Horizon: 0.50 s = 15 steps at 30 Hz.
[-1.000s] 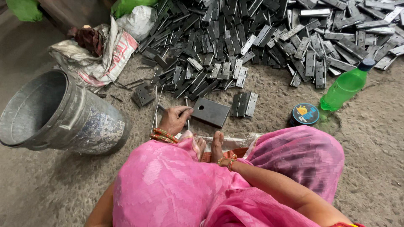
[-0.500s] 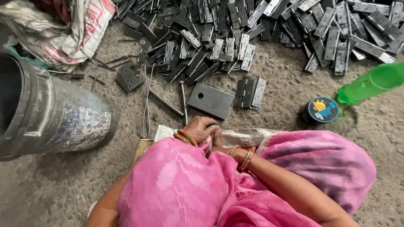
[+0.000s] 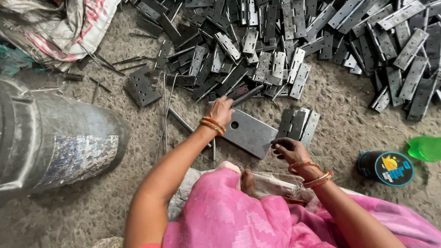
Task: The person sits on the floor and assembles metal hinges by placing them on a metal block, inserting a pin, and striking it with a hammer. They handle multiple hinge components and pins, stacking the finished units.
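Flat steel plate point(image 3: 250, 133) with one round hole lies on the gritty floor point(image 3: 340, 105), just before the pile of metal hinges point(image 3: 275, 41). Left hand point(image 3: 220, 110) rests at the plate's far left corner, fingers curled; whether it grips anything cannot be told. Right hand point(image 3: 288, 149) touches the plate's right edge, fingers bent, beside a small hinge stack point(image 3: 299, 124). A metal bucket point(image 3: 55, 142) lies to the left.
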Tool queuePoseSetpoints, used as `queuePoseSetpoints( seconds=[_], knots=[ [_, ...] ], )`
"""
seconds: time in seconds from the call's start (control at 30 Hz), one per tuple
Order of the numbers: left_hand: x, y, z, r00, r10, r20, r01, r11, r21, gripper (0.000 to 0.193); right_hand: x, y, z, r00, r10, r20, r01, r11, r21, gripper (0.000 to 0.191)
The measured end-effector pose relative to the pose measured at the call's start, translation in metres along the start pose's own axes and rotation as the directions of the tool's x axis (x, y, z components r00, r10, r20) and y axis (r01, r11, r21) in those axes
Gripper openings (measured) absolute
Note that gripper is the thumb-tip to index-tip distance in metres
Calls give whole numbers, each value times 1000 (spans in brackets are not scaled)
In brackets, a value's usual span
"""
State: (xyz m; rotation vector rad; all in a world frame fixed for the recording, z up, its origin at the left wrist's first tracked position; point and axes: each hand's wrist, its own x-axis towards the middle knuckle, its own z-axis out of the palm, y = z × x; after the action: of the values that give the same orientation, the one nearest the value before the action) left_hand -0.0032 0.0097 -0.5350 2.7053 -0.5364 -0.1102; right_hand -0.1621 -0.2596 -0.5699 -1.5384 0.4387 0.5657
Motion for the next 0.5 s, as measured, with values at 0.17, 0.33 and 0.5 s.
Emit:
queuePoseSetpoints(
  seconds=[0.17, 0.33, 0.5],
  knots=[
    [40, 23, 41, 986, 86, -145, -77, 995, 67, 40, 13, 14, -1, 998, 55, -4, -54, 983, 177, 27],
    [49, 27, 61, 961, 165, -221, -103, 958, 267, 25, 19, 15, 4, 996, 90, 17, -92, 970, 227, 25],
    [48, 18, 56, 970, 131, -205, -101, 983, 152, 23, 19, 10, 6, 999, 30, 20, -35, 966, 258, 23]
  ],
)
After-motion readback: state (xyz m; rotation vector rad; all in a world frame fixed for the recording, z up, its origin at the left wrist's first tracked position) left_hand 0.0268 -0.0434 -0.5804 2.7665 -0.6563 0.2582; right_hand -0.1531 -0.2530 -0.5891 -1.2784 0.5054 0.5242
